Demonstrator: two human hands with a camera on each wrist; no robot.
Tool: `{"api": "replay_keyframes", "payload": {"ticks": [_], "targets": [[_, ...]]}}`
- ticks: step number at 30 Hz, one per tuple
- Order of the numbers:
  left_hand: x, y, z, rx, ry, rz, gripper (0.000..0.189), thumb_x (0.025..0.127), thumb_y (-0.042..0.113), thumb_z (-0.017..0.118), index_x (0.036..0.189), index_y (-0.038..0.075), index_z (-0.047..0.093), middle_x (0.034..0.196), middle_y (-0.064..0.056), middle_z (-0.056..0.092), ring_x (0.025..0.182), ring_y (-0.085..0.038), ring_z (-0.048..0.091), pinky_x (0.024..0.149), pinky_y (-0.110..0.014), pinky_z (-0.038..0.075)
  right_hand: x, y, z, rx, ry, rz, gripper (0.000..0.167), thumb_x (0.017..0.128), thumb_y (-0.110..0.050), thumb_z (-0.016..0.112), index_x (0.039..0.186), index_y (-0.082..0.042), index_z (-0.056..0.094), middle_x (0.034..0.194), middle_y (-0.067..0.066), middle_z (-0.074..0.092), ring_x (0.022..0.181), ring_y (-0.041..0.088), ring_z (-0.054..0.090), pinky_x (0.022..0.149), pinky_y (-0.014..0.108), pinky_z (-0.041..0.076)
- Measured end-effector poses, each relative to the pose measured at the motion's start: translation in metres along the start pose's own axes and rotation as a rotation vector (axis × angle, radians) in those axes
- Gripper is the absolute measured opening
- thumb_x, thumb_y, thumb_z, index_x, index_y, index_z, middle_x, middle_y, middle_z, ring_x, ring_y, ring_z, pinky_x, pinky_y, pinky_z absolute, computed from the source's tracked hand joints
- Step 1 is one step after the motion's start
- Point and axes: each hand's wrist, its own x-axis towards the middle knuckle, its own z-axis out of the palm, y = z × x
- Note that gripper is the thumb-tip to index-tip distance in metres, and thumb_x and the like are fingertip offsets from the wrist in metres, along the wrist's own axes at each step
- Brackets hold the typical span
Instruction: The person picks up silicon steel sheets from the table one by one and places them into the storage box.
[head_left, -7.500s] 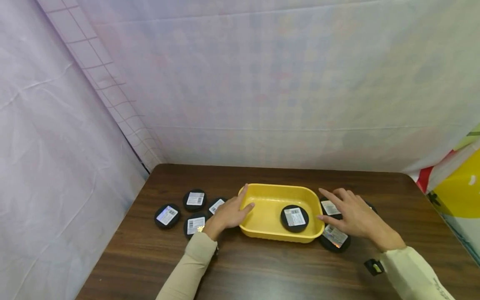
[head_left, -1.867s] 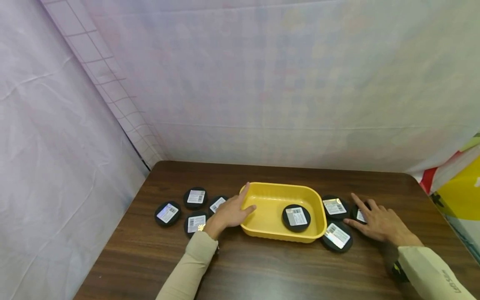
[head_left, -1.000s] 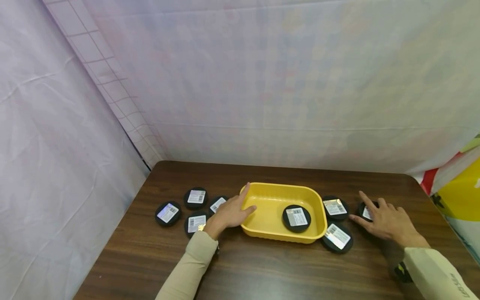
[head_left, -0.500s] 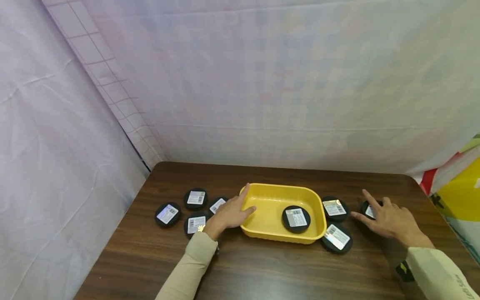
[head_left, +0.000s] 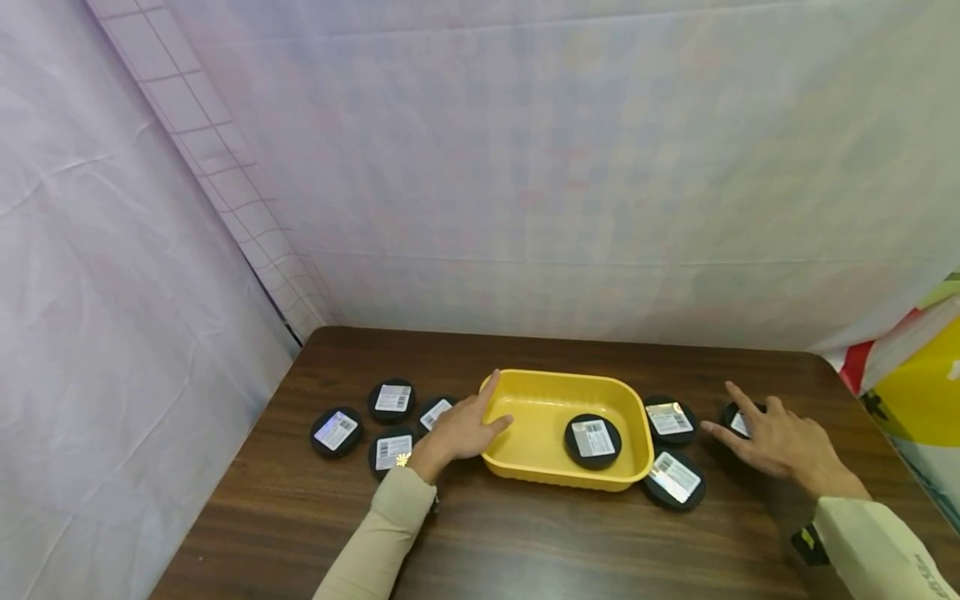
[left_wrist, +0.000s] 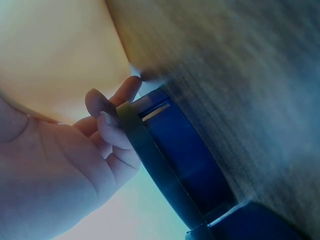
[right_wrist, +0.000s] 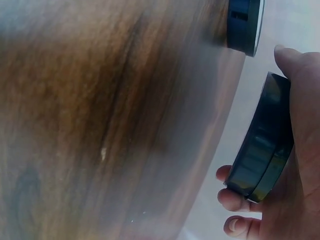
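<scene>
A yellow plastic tray (head_left: 525, 477) stands mid-table with one flat round black container (head_left: 593, 441), labelled on top, inside it. My left hand (head_left: 461, 429) rests at its left rim, thumb over the edge and index finger along it. In the left wrist view its other fingers bend loosely beside a round black container (left_wrist: 185, 165). Right of the tray, my right hand (head_left: 783, 442) holds another round black container (head_left: 739, 420), partly hidden under it. The right wrist view shows this container (right_wrist: 262, 140) between thumb and fingertips.
Two more labelled round containers, one upper (head_left: 670, 420) and one lower (head_left: 674, 481), lie beside the tray's right wall. Several others, such as the leftmost one (head_left: 336, 432), lie left of my left hand. A white curtain (head_left: 525, 167) hangs behind the brown table (head_left: 525, 542).
My right hand has moved right from the tray's right rim to the outer container. Over the last two seconds that container has slid slightly right with it. My left hand has stayed put.
</scene>
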Motion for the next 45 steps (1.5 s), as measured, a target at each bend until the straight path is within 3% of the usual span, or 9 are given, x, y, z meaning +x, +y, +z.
{"api": "replay_keyframes", "payload": {"ticks": [13,22,45], "targets": [[0.001,0.000,0.000,-0.004,0.003,-0.008,0.078,0.100,0.054,0.048,0.160,0.036,0.001,0.158,-0.013,0.035,0.138,-0.033,0.043,0.109,-0.056,0.036,0.003,-0.005,-0.005,-0.003,-0.001,0.007,0.096,0.091,-0.077,0.038,0.151,-0.003,0.030,0.117,0.045,0.048,0.073,0.051,0.060,0.054,0.055,0.047],[0.000,0.001,-0.001,0.014,0.004,0.005,0.078,0.100,0.054,0.047,0.161,0.031,0.004,0.156,-0.015,0.038,0.137,-0.033,0.045,0.108,-0.055,0.038,0.002,-0.011,-0.008,-0.005,-0.004,0.004,0.095,0.091,-0.077,0.038,0.148,-0.001,0.034,0.117,0.045,0.048,0.072,0.050,0.060,0.052,0.053,0.046],[-0.001,-0.002,0.002,0.007,0.002,-0.004,0.079,0.099,0.055,0.048,0.160,0.033,0.002,0.159,-0.011,0.035,0.137,-0.031,0.044,0.109,-0.055,0.037,0.002,-0.021,-0.008,-0.004,0.035,-0.009,0.094,0.089,-0.078,0.040,0.146,-0.002,0.039,0.118,0.042,0.050,0.075,0.052,0.060,0.056,0.057,0.047]]}}
